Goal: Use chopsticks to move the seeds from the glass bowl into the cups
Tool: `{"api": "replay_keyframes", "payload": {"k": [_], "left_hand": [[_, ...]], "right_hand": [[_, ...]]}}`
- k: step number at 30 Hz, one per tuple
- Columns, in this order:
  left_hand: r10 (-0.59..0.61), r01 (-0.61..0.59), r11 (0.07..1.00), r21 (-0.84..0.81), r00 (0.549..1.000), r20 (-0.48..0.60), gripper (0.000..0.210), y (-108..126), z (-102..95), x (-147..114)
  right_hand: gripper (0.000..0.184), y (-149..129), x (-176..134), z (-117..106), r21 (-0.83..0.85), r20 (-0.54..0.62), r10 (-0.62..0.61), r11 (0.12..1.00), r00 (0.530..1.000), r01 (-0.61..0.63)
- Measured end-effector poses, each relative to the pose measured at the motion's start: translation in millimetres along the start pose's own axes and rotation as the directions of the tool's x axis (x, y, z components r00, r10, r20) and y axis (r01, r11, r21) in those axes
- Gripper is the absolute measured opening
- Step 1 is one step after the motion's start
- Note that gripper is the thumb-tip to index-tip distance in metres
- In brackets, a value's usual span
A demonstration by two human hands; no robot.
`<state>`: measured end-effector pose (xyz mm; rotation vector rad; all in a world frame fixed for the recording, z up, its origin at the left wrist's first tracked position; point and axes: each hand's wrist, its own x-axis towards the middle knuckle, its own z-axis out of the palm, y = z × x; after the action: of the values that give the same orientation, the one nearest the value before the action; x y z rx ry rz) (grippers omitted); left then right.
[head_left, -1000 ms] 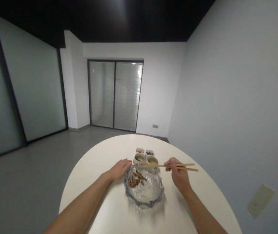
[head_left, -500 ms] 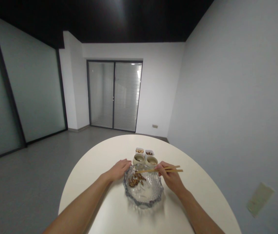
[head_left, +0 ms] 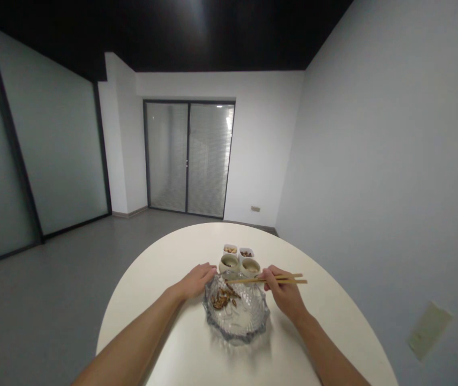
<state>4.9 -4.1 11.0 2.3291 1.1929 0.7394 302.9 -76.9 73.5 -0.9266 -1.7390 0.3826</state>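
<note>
My right hand (head_left: 284, 294) grips a pair of wooden chopsticks (head_left: 243, 281), which point left over the far part of a clear cut-glass bowl (head_left: 237, 338). Several long brown pieces (head_left: 221, 300), like nuts or large seeds, lie on the bowl's left side. The chopstick tips hover at the far edge of that pile; whether they pinch a piece is too small to tell. My left hand (head_left: 196, 280) lies with fingers stretched out, its fingertips at the bowl's upper left rim. Just beyond the bowl stand two beige cups, a left cup (head_left: 229, 260) and a right cup (head_left: 250, 265).
Behind the cups are two small white dishes, one with pale nuts (head_left: 231, 249) and one with darker brown pieces (head_left: 246, 253). All stand on a round cream table (head_left: 164, 244). A grey wall (head_left: 373, 187) runs along the right; a glass door (head_left: 188, 155) is at the back.
My right hand and the chopsticks have shifted slightly to the right, the tips drawing back a little from the pile. My left hand and the bowl stay put.
</note>
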Motion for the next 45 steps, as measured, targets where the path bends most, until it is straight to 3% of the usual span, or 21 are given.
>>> {"api": "replay_keyframes", "payload": {"k": [5, 8, 13, 18, 35, 45], "left_hand": [[0.001, -0.001, 1.0, 0.005, 1.0, -0.002, 0.058, -2.2, 0.5, 0.5], [0.005, -0.005, 1.0, 0.025, 1.0, 0.005, 0.059, -5.4, 2.6, 1.8], [-0.009, 0.009, 1.0, 0.017, 1.0, -0.005, 0.06, -4.1, 2.6, 0.7], [0.002, -0.002, 1.0, 0.024, 1.0, -0.003, 0.061, 0.2, 0.6, 0.0], [0.02, -0.02, 1.0, 0.021, 1.0, -0.014, 0.066, -6.6, 3.8, 1.4], [0.016, -0.016, 1.0, 0.021, 1.0, -0.01, 0.063, -6.5, 3.3, 0.8]], "right_hand": [[0.063, -1.1, 0.4, -1.3, -0.006, -0.052, -0.005, 1.0, 0.999, 0.005], [0.064, 1.2, 0.7, -4.3, -0.038, -0.161, -0.021, 0.999, 0.987, 0.015], [0.065, 14.6, 2.2, -15.2, -0.072, -0.413, -0.001, 0.997, 0.911, -0.031], [0.07, 29.2, 6.1, -24.6, -0.107, -0.52, 0.027, 0.989, 0.854, -0.097], [0.067, 61.3, 10.1, -20.5, -0.218, -0.399, 0.009, 0.97, 0.917, -0.105], [0.067, 60.4, 12.2, -21.8, -0.184, -0.434, 0.027, 0.976, 0.901, -0.118]]}}
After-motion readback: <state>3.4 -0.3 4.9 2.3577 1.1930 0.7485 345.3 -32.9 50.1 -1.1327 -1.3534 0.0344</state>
